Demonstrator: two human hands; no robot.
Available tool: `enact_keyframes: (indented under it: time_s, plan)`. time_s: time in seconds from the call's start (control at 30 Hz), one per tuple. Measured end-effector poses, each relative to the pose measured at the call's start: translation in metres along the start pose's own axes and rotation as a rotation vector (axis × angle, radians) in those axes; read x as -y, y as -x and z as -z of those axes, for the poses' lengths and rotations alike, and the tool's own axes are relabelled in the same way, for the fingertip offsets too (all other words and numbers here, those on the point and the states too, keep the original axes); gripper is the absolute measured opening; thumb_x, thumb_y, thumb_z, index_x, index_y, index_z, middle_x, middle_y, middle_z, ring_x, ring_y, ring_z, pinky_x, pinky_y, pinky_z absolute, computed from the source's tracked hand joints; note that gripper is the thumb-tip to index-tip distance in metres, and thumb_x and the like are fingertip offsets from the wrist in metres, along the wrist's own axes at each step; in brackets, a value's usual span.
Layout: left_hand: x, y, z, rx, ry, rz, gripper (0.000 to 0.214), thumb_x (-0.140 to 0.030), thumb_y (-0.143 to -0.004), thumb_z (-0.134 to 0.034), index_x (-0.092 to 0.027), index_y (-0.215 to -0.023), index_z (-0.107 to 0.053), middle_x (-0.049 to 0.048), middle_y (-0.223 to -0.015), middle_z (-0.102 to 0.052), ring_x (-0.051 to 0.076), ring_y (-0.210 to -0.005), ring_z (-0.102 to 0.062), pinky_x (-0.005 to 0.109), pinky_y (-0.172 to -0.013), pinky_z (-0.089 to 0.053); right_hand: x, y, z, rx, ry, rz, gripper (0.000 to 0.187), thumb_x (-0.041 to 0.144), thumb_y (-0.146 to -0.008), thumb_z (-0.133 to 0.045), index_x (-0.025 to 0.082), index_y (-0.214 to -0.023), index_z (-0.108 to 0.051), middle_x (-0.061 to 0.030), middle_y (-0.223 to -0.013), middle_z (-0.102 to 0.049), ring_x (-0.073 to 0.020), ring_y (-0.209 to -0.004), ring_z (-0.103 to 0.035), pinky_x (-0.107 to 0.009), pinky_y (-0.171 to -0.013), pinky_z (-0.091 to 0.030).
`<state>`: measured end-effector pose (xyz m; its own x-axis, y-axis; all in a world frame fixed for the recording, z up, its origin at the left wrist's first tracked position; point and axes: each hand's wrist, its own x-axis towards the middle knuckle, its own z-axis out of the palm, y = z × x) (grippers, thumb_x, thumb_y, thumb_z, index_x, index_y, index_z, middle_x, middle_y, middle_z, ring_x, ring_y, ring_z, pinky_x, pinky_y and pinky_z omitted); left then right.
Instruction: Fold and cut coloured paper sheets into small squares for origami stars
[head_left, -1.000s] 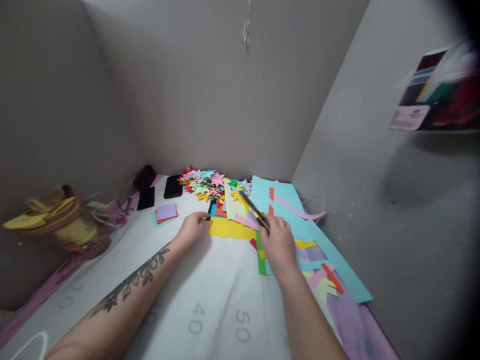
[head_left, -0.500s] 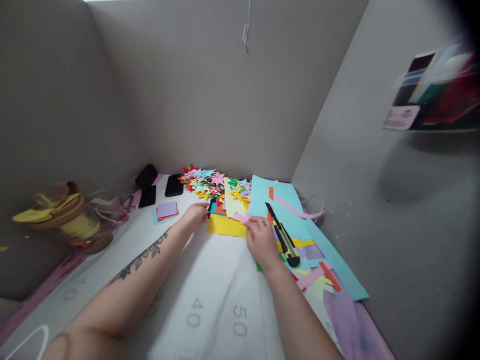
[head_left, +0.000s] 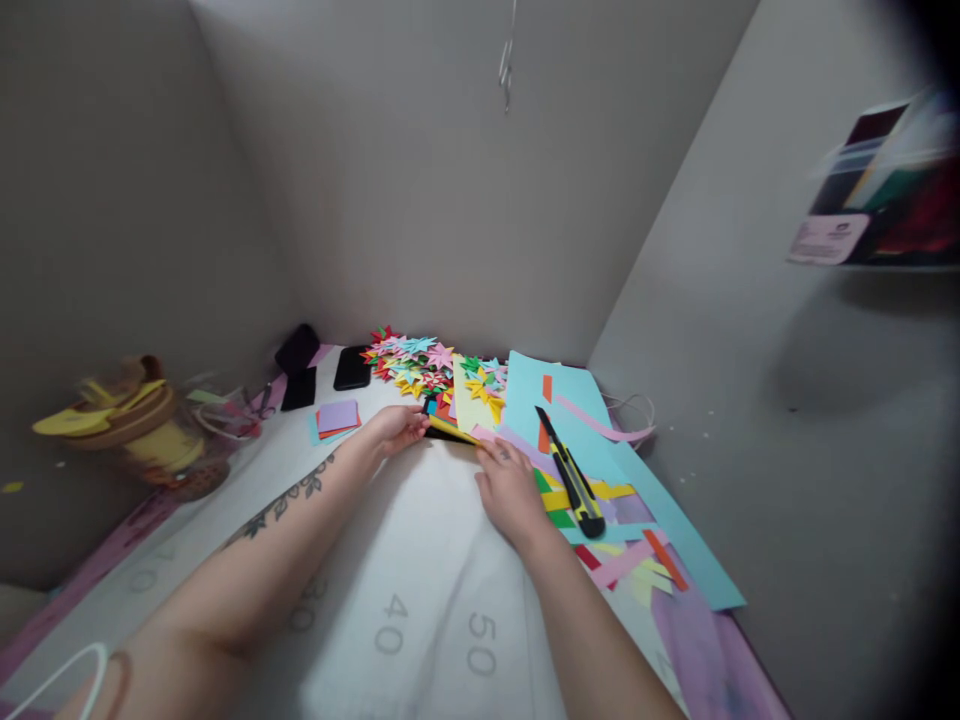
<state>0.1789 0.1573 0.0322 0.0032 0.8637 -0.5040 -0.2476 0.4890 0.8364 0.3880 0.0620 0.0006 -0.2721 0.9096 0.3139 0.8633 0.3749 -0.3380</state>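
Observation:
A strip of yellow paper (head_left: 454, 431) is tilted up between my hands, its near edge raised over a dark underside. My left hand (head_left: 399, 430) pinches its left end, fingers closed. At the right end my right hand (head_left: 511, 492) is closed with its fingertips on the paper; part of the thumb is hidden. Small blue and orange paper pieces (head_left: 442, 409) show just behind the strip. Close to my right hand, a yellow and black utility knife (head_left: 574, 480) lies with its blade pointing away, over paper strips.
Folded paper stars (head_left: 409, 358) are heaped at the back beside a black phone (head_left: 352, 368). Light blue sheets (head_left: 600, 395) and cut strips (head_left: 630, 560) cover the right. Paper squares (head_left: 337, 415), scissors (head_left: 264, 402) and a jar (head_left: 161, 440) stand or lie on the left.
The yellow paper lay flat and now stands tilted, held at both ends. My right hand has shifted slightly left, away from the pink strip. The camera view has turned a little.

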Motion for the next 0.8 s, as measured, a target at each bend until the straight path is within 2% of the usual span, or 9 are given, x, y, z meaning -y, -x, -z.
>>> enact_keyframes:
  time_s: [0.13,0.3,0.37,0.43,0.5,0.57,0.67,0.73,0.8]
  plan:
    - [0.006,0.004,0.003,-0.008,-0.064,-0.029,0.033,-0.031,-0.091,-0.058,-0.015,-0.120,-0.055,0.0095,-0.117,-0.059,0.020,-0.097,-0.062,0.040,-0.081,-0.054,-0.008,-0.004,-0.003,-0.104,-0.008,-0.103,0.046,0.008,-0.086,-0.041,0.010,-0.130,-0.056,-0.0118,-0.135,-0.056,-0.0264,-0.124,-0.046,-0.041,-0.105,-0.037]
    - [0.018,0.013,0.002,0.051,-0.212,-0.074,0.016,-0.005,-0.083,-0.058,-0.008,-0.099,-0.057,0.0141,-0.093,-0.067,0.019,-0.078,-0.070,0.028,-0.071,-0.057,-0.014,-0.004,-0.011,-0.197,-0.026,-0.074,0.051,0.002,-0.080,-0.040,0.009,-0.126,-0.059,-0.0135,-0.131,-0.058,-0.0259,-0.120,-0.050,-0.041,-0.103,-0.040]
    - [0.024,0.015,-0.002,0.082,-0.300,-0.120,0.010,-0.007,-0.086,-0.053,-0.008,-0.094,-0.059,0.0158,-0.091,-0.069,0.019,-0.076,-0.071,0.030,-0.071,-0.058,-0.016,-0.003,-0.014,-0.249,-0.037,-0.066,0.052,0.001,-0.078,-0.040,0.010,-0.125,-0.060,-0.0142,-0.129,-0.059,-0.0260,-0.120,-0.050,-0.042,-0.102,-0.042]
    - [0.030,0.014,-0.006,0.092,-0.407,-0.204,0.015,-0.010,-0.089,-0.047,-0.009,-0.095,-0.061,0.0157,-0.092,-0.070,0.020,-0.077,-0.071,0.032,-0.072,-0.058,-0.018,-0.003,-0.016,-0.280,-0.044,-0.061,0.053,0.001,-0.077,-0.040,0.011,-0.125,-0.060,-0.0143,-0.128,-0.060,-0.0263,-0.119,-0.051,-0.043,-0.101,-0.043]
    - [0.035,0.012,-0.009,0.065,-0.538,-0.319,0.020,-0.012,-0.089,-0.046,-0.011,-0.099,-0.063,0.0137,-0.095,-0.071,0.020,-0.081,-0.071,0.033,-0.075,-0.057,-0.019,-0.003,-0.017,-0.288,-0.051,-0.054,0.054,0.002,-0.077,-0.040,0.012,-0.125,-0.060,-0.0145,-0.127,-0.060,-0.0267,-0.118,-0.052,-0.045,-0.100,-0.044]
    - [0.037,0.009,-0.010,0.017,-0.697,-0.452,0.022,-0.012,-0.085,-0.049,-0.013,-0.099,-0.066,0.0118,-0.101,-0.070,0.023,-0.093,-0.068,0.037,-0.087,-0.054,-0.020,-0.002,-0.017,-0.285,-0.062,-0.042,0.053,0.002,-0.077,-0.040,0.011,-0.124,-0.061,-0.0154,-0.126,-0.061,-0.0273,-0.118,-0.052,-0.045,-0.100,-0.045]
    - [0.035,0.003,-0.010,-0.020,-0.956,-0.633,0.023,-0.010,-0.080,-0.053,-0.015,-0.094,-0.071,0.0109,-0.113,-0.067,0.028,-0.115,-0.057,0.041,-0.105,-0.039,-0.022,-0.002,-0.017,-0.281,-0.074,-0.022,0.051,0.003,-0.077,-0.041,0.008,-0.124,-0.061,-0.0167,-0.125,-0.061,-0.0279,-0.117,-0.052,-0.045,-0.099,-0.046]
    - [0.031,-0.001,-0.011,0.000,-1.122,-0.713,0.023,-0.009,-0.080,-0.054,-0.017,-0.093,-0.072,0.0103,-0.118,-0.064,0.028,-0.121,-0.052,0.042,-0.108,-0.034,-0.023,-0.002,-0.017,-0.284,-0.072,-0.018,0.052,0.004,-0.077,-0.041,0.009,-0.124,-0.061,-0.0159,-0.125,-0.061,-0.0276,-0.116,-0.053,-0.045,-0.099,-0.047]
    - [0.024,-0.006,-0.012,0.043,-1.281,-0.755,0.020,-0.011,-0.081,-0.057,-0.018,-0.093,-0.071,0.0102,-0.117,-0.064,0.027,-0.118,-0.053,0.042,-0.106,-0.037,-0.024,-0.003,-0.017,-0.292,-0.068,-0.017,0.052,0.004,-0.077,-0.041,0.010,-0.125,-0.061,-0.0147,-0.125,-0.061,-0.0271,-0.116,-0.053,-0.045,-0.099,-0.047]
